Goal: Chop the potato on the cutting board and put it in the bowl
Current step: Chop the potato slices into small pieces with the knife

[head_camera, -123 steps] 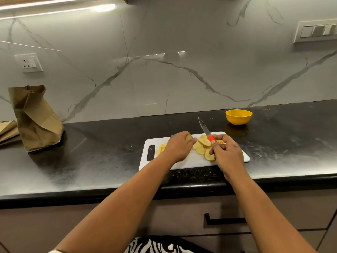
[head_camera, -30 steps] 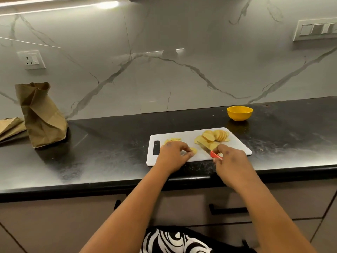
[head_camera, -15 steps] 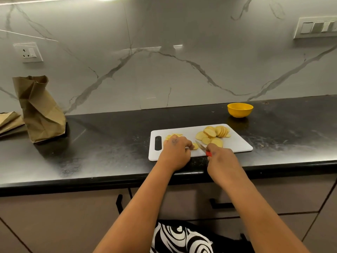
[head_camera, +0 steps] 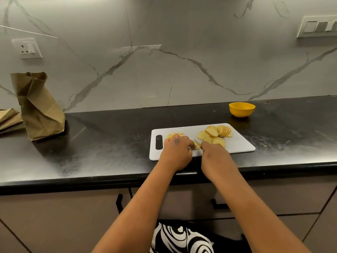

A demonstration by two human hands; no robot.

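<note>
Compared with half a second earlier, the right hand [head_camera: 213, 156], still grasping the knife [head_camera: 197, 142], hides its red handle. Left hand [head_camera: 177, 152] fingers pinch a potato piece [head_camera: 197, 147] on the cutting board's [head_camera: 238, 145] near edge; the slices [head_camera: 216, 133] and bowl [head_camera: 242, 109] are unmoved.

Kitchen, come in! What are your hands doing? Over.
Left hand pinning a potato piece, right hand gripping knife. Slices on board. Bowl empty.

dim even light, glare on countertop [head_camera: 109, 143], slight softness, wide-angle bowing
</note>
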